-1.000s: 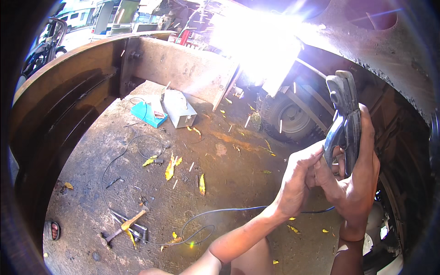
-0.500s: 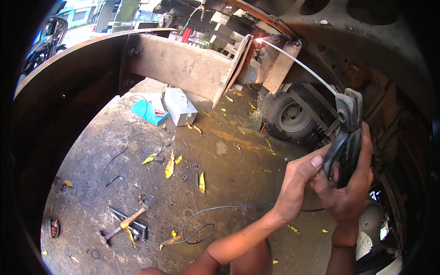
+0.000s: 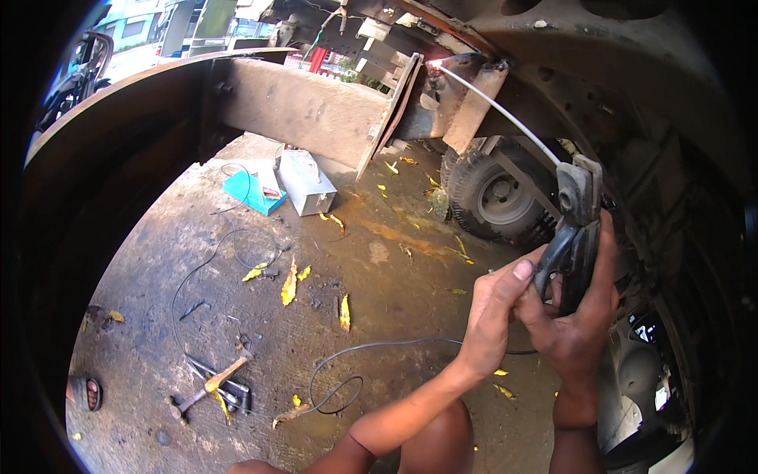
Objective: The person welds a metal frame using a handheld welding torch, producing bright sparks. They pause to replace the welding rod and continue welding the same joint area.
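Both of my hands are raised at the right, closed around a black welding electrode holder [image 3: 579, 241]. My right hand [image 3: 575, 336] wraps its handle from the right. My left hand [image 3: 493, 316] grips from the left, its thumb pressed near the lever. A thin pale welding rod [image 3: 505, 110] sticks out of the holder's jaws and slants up to the left. Its far tip meets a bright pinkish glow [image 3: 435, 63] on a rusty metal bracket [image 3: 442, 107], beside an upright end plate [image 3: 390, 118] on a broad steel beam [image 3: 308, 101].
A truck wheel [image 3: 501, 197] stands below the bracket. On the wet concrete lie a grey metal box [image 3: 306, 183], a blue box [image 3: 254, 193], a hammer [image 3: 209, 387], yellow leaves and a black cable [image 3: 371, 345]. A sandaled foot [image 3: 85, 393] shows at far left.
Both hands and the holder have shifted slightly left in the picture. The rod's glowing tip also sits a little further left, and the surrounding scene has shifted slightly.
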`<action>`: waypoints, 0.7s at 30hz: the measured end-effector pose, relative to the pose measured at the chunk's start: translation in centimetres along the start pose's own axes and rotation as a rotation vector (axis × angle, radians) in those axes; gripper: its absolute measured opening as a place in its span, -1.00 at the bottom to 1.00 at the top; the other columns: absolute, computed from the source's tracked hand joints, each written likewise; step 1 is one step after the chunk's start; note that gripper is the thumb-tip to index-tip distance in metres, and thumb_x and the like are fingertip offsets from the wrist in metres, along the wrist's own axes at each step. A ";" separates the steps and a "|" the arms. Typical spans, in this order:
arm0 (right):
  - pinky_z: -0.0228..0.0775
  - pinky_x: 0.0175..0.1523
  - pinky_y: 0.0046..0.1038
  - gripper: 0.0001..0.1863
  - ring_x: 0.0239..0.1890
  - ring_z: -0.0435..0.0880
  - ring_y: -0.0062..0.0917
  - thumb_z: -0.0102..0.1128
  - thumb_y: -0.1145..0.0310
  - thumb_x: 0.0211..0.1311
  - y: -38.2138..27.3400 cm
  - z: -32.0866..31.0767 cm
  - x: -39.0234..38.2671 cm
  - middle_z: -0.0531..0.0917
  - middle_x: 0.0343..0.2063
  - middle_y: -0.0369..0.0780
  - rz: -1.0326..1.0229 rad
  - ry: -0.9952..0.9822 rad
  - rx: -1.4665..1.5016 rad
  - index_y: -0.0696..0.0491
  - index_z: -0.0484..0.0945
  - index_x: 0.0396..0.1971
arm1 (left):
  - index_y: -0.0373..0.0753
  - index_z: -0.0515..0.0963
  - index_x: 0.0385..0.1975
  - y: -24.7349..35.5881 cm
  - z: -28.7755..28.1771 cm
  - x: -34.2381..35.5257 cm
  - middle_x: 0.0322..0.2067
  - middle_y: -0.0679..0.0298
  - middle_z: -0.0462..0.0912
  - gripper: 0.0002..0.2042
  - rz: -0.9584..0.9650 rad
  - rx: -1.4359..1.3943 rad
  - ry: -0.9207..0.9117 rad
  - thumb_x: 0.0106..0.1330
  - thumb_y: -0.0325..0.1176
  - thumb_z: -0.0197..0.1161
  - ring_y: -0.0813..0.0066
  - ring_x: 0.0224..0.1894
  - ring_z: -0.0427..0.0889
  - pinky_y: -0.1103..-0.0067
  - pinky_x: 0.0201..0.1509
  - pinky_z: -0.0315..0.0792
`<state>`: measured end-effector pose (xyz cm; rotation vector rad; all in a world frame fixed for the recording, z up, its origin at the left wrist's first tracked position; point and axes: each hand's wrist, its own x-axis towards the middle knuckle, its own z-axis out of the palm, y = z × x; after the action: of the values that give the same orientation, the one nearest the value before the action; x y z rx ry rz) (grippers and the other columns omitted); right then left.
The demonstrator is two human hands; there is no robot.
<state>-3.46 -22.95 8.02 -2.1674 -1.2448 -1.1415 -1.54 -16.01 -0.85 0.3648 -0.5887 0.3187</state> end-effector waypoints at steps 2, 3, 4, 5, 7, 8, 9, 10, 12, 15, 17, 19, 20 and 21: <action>0.58 -0.21 -0.43 -0.09 -0.32 0.72 -0.42 0.42 0.37 -0.03 0.2 0.1 0.1 0.64 -0.25 -0.11 -0.003 -0.001 0.013 0.26 0.12 0.32 | -0.49 0.38 0.15 0.1 -0.4 -0.1 -0.05 -0.01 0.56 -0.38 -0.064 0.019 0.004 0.44 0.05 -0.10 0.22 -0.10 0.61 0.39 0.09 0.45; 0.58 -0.21 -0.42 -0.09 -0.32 0.72 -0.42 0.42 0.37 -0.02 0.4 0.1 0.1 0.64 -0.25 -0.11 -0.025 0.003 0.003 0.26 0.11 0.32 | -0.49 0.37 0.15 0.1 -0.4 -0.2 0.02 -0.08 0.56 -0.37 -0.089 0.019 0.001 0.43 0.07 -0.10 0.12 -0.04 0.64 0.31 0.17 0.47; 0.59 -0.21 -0.42 -0.09 -0.32 0.72 -0.42 0.42 0.37 -0.02 0.6 0.0 0.0 0.64 -0.25 -0.10 -0.047 0.007 -0.006 0.26 0.11 0.32 | -0.49 0.38 0.14 0.0 -0.4 -0.2 0.01 -0.07 0.57 -0.37 -0.097 0.003 -0.010 0.43 0.07 -0.10 0.12 -0.04 0.64 0.31 0.17 0.47; 0.59 -0.22 -0.42 -0.09 -0.32 0.72 -0.42 0.42 0.37 -0.02 0.6 0.2 0.0 0.64 -0.25 -0.10 -0.035 0.009 0.004 0.26 0.11 0.32 | -0.49 0.38 0.14 0.1 -0.4 -0.2 0.01 -0.08 0.57 -0.37 -0.097 0.003 -0.007 0.44 0.07 -0.11 0.11 -0.03 0.64 0.31 0.17 0.47; 0.58 -0.22 -0.43 -0.08 -0.33 0.72 -0.42 0.43 0.37 -0.02 0.6 0.4 -0.1 0.64 -0.24 -0.10 -0.011 0.011 0.025 0.25 0.11 0.32 | -0.49 0.39 0.14 0.2 -0.4 -0.2 0.00 -0.08 0.58 -0.37 -0.094 0.016 0.008 0.44 0.07 -0.11 0.10 -0.03 0.64 0.30 0.18 0.47; 0.58 -0.23 -0.43 -0.08 -0.33 0.72 -0.42 0.43 0.36 -0.02 0.6 0.4 -0.1 0.64 -0.25 -0.10 -0.013 0.005 0.016 0.25 0.11 0.32 | -0.49 0.39 0.14 0.3 -0.4 -0.2 0.00 -0.08 0.58 -0.37 -0.087 0.019 0.008 0.44 0.07 -0.12 0.10 -0.02 0.64 0.30 0.18 0.47; 0.58 -0.23 -0.43 -0.08 -0.33 0.72 -0.42 0.43 0.36 -0.02 0.6 0.3 -0.1 0.64 -0.25 -0.10 -0.015 -0.001 0.009 0.25 0.11 0.32 | -0.49 0.39 0.14 0.4 -0.4 -0.2 0.00 -0.09 0.58 -0.37 -0.079 0.021 0.009 0.44 0.07 -0.12 0.10 -0.02 0.64 0.30 0.18 0.47; 0.58 -0.23 -0.43 -0.08 -0.34 0.72 -0.42 0.43 0.36 -0.02 0.6 0.3 -0.1 0.64 -0.25 -0.10 -0.017 -0.006 0.001 0.25 0.12 0.32 | -0.49 0.39 0.14 0.4 -0.4 -0.1 0.01 -0.09 0.57 -0.37 -0.068 0.014 -0.002 0.44 0.06 -0.13 0.09 -0.01 0.64 0.29 0.18 0.47; 0.59 -0.23 -0.42 -0.08 -0.34 0.72 -0.41 0.44 0.36 -0.01 0.5 0.2 0.0 0.64 -0.25 -0.10 -0.008 -0.017 -0.003 0.25 0.11 0.32 | -0.49 0.39 0.15 0.5 -0.1 -0.1 0.03 -0.10 0.56 -0.36 -0.063 -0.008 -0.009 0.44 0.06 -0.14 0.09 0.00 0.63 0.29 0.19 0.47; 0.59 -0.24 -0.42 -0.09 -0.33 0.72 -0.41 0.43 0.36 -0.01 0.4 0.2 0.1 0.64 -0.25 -0.09 -0.022 -0.024 -0.007 0.24 0.11 0.32 | -0.49 0.39 0.15 0.8 0.1 -0.2 0.05 -0.11 0.55 -0.37 -0.062 -0.016 0.010 0.44 0.06 -0.15 0.08 0.01 0.62 0.27 0.19 0.47; 0.59 -0.24 -0.41 -0.08 -0.33 0.72 -0.41 0.43 0.37 0.00 0.4 0.3 0.1 0.64 -0.24 -0.09 -0.025 -0.027 -0.002 0.24 0.10 0.33 | -0.48 0.39 0.15 0.8 0.0 -0.2 0.06 -0.11 0.54 -0.37 -0.054 -0.007 0.016 0.44 0.05 -0.15 0.08 0.01 0.62 0.26 0.18 0.48; 0.60 -0.23 -0.40 -0.08 -0.33 0.72 -0.41 0.43 0.37 0.00 0.2 0.0 0.1 0.64 -0.23 -0.08 -0.009 -0.036 -0.010 0.25 0.09 0.33 | -0.47 0.39 0.16 0.6 0.0 -0.2 0.06 -0.11 0.54 -0.37 -0.059 -0.007 0.002 0.44 0.06 -0.15 0.08 0.01 0.62 0.25 0.17 0.48; 0.60 -0.24 -0.40 -0.08 -0.32 0.72 -0.41 0.44 0.37 0.01 0.2 0.1 0.1 0.63 -0.22 -0.07 -0.034 -0.029 -0.020 0.25 0.09 0.33 | -0.47 0.39 0.16 0.6 -0.1 -0.1 0.06 -0.11 0.54 -0.37 -0.058 0.001 -0.002 0.44 0.06 -0.15 0.07 0.01 0.62 0.25 0.17 0.49; 0.61 -0.24 -0.40 -0.08 -0.32 0.72 -0.41 0.44 0.37 0.01 0.3 0.2 0.1 0.63 -0.21 -0.07 -0.058 -0.022 -0.031 0.25 0.08 0.34 | -0.47 0.39 0.15 0.7 -0.1 -0.2 0.07 -0.11 0.54 -0.37 -0.055 0.003 0.003 0.44 0.06 -0.15 0.07 0.01 0.62 0.24 0.17 0.49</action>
<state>-3.06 -22.90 8.01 -2.1850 -1.3160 -1.1712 -1.86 -15.41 -0.87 0.3825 -0.5744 0.2673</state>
